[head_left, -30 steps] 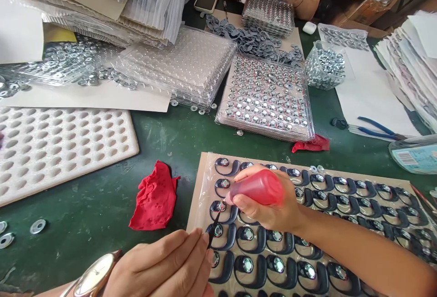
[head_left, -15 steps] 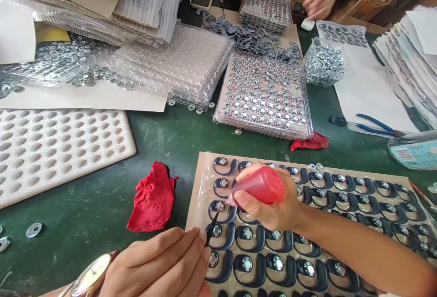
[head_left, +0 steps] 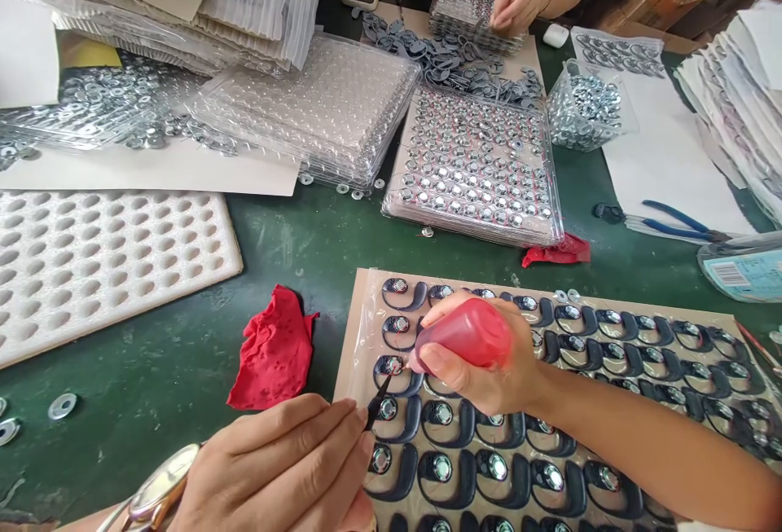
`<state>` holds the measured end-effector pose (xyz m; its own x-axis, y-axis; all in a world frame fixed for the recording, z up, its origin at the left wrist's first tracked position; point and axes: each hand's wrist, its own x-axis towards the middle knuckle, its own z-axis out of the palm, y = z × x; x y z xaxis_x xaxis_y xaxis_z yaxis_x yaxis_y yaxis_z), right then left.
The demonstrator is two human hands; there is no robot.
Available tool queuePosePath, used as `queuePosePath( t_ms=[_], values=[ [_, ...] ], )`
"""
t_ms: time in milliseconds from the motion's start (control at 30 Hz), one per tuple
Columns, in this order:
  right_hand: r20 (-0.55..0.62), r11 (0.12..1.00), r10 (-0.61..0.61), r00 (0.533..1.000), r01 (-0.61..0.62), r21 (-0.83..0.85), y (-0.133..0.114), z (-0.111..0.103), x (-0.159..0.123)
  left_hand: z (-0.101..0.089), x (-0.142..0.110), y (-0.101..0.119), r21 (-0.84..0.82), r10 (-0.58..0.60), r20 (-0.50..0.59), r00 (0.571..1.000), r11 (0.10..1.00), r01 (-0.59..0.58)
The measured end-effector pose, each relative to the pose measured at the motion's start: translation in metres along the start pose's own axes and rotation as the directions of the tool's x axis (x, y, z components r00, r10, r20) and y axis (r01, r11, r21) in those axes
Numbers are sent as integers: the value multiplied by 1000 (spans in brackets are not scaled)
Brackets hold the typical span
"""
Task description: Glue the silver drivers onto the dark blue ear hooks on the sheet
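Note:
My right hand (head_left: 482,373) is wrapped round a small red squeeze bottle (head_left: 467,336), its nozzle pointing left at a dark ear-hook part with a round metal disc (head_left: 391,367). My left hand (head_left: 287,471), with a wristwatch (head_left: 155,491), pinches thin black tweezers (head_left: 379,402) whose tip reaches toward that same part. Both hands work over a cardboard sheet (head_left: 354,336) covered with rows of such dark parts, at the bottom right.
A red cloth (head_left: 274,349) lies left of the sheet. A white foam tray with holes (head_left: 103,263) is at left, clear trays of small metal discs (head_left: 476,169) in the middle, blue pliers (head_left: 672,222) at right. Another person's hand (head_left: 516,2) touches a stack of trays at the far side.
My hands have barely shifted; the view has drifted slightly. The other person's hand went out to the right, then came back onto their tray stack.

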<state>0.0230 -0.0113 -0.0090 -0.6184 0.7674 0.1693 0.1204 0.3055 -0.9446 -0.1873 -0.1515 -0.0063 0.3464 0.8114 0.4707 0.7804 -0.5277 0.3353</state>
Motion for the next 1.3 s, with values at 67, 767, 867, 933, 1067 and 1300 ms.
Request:
queuePosePath(
  t_ms=[67,767,867,933,1067,1300],
  values=[
    [9,1000,30,1000,-30,4,0,0,-1,-4,5,-3,-55,-25,33,999,998,27],
    [-32,972,157,987,-148,185,-22,0,-16,-14,-19,6,-75,129,40,991,989,-126],
    [-87,981,97,992,-80,178,-11,8,-23,-12,-32,22,-2,72,27,997,997,-72],
    [-84,978,98,992,-80,191,-4,12,-25,-10,-36,29,35,65,20,998,997,-66],
    [-57,963,140,988,-123,241,1,14,-24,-8,-41,34,97,47,37,998,994,-50],
    [-81,974,127,989,-109,197,2,14,-24,-9,-43,31,72,65,45,997,995,-68]
  ],
)
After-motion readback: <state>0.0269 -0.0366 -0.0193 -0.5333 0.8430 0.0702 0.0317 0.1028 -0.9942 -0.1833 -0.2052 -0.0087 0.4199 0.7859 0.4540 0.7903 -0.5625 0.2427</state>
